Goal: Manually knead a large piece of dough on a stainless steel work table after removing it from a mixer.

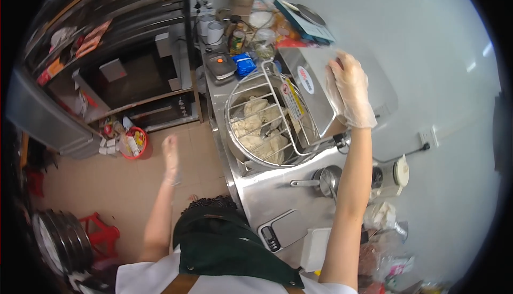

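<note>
My right hand point(352, 91), in a clear plastic glove, reaches to the steel head of a dough mixer point(310, 83), its fingers curled over the wall-side upper edge. What lies under those fingertips is hidden. Pale lumpy dough point(256, 128) fills much of the round mixer bowl point(233, 147), under a wire guard point(291, 133). My left hand point(171, 157) hangs over the floor, left of the steel counter and away from the mixer. Seen edge-on and slightly blurred, its fingers look loosely stretched, with nothing visible in them.
On the counter point(251, 192) near me are a small pot point(328, 179), a digital scale point(283, 230) and a white tray point(315, 248). Behind the mixer stand bottles, a blue packet point(245, 64) and another scale point(307, 18). A red bin point(140, 147) and red stool point(101, 235) stand left.
</note>
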`<state>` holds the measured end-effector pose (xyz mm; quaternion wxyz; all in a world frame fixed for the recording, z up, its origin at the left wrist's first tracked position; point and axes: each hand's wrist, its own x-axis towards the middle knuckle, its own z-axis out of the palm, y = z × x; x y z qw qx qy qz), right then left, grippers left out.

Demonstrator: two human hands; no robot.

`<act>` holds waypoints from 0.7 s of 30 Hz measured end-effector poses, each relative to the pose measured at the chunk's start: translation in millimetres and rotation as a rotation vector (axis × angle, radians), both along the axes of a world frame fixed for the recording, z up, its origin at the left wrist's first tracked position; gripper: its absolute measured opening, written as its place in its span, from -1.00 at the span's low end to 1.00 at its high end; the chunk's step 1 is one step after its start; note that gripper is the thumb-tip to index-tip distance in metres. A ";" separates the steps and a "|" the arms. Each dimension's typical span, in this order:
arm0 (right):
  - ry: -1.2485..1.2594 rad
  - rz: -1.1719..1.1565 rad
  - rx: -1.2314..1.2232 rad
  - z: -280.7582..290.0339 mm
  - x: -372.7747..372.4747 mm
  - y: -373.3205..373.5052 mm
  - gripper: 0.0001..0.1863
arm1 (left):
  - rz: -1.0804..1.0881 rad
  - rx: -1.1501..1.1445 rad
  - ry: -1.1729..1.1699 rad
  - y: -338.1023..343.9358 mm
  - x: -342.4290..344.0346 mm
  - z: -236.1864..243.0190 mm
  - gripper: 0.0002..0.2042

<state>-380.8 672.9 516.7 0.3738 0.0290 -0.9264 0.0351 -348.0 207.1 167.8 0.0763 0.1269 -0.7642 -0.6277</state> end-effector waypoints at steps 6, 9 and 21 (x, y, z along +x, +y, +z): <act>-0.017 -0.002 -0.038 0.1 -2.6 1.3 -0.69 | 0.499 0.509 -0.657 -137.1 125.7 -181.1 -0.22; -0.122 -0.033 0.025 8.0 -9.1 5.6 -0.72 | 0.438 0.580 -0.805 -164.7 200.7 -201.7 -0.22; 0.020 0.038 0.103 -1.2 -15.7 3.2 -0.80 | 0.705 0.454 -0.660 -155.0 224.0 -158.4 -0.25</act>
